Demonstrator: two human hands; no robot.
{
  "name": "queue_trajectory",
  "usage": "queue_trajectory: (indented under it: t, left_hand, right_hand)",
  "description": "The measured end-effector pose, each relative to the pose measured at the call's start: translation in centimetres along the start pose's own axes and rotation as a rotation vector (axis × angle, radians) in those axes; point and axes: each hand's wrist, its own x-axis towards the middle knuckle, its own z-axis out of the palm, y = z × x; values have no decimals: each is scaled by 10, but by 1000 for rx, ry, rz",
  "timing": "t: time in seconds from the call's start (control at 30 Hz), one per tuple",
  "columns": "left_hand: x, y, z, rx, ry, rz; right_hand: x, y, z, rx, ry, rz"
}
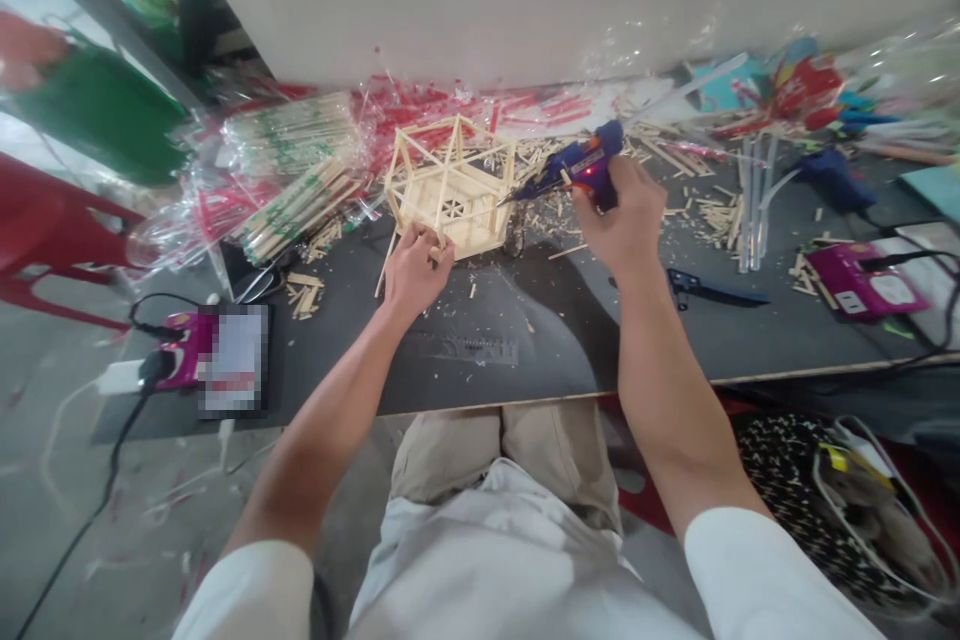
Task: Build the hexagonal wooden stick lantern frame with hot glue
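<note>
White shirt (487,560) before wooden frame (469,190), sticks (300,135) in plastic (358,110).

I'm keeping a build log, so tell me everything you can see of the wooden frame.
The frame is an open, roughly six-sided structure of thin, pale sticks that look like wood, with slim posts and crossing bars. Its slatted base bears a small spoked motif, dark in the gaps. It sits on the dark table. The left hand grips its near edge; the tip of the glue gun is at its right side, though contact is unclear.
</note>
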Motion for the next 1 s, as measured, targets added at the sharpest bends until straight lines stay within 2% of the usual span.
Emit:
queue_trajectory:
  t: [0.3, 0.67, 1.0]
  left_hand:
    - [1, -4, 3, -69, 6, 13]
    - [0, -6, 5, -72, 78, 56]
    - [1, -5, 3, -92, 44, 25]
  right_hand:
    - [0, -3, -6, -47, 4, -23]
    - [1, -3, -14, -74, 22, -83]
    - [0, -6, -19, -102, 34, -87]
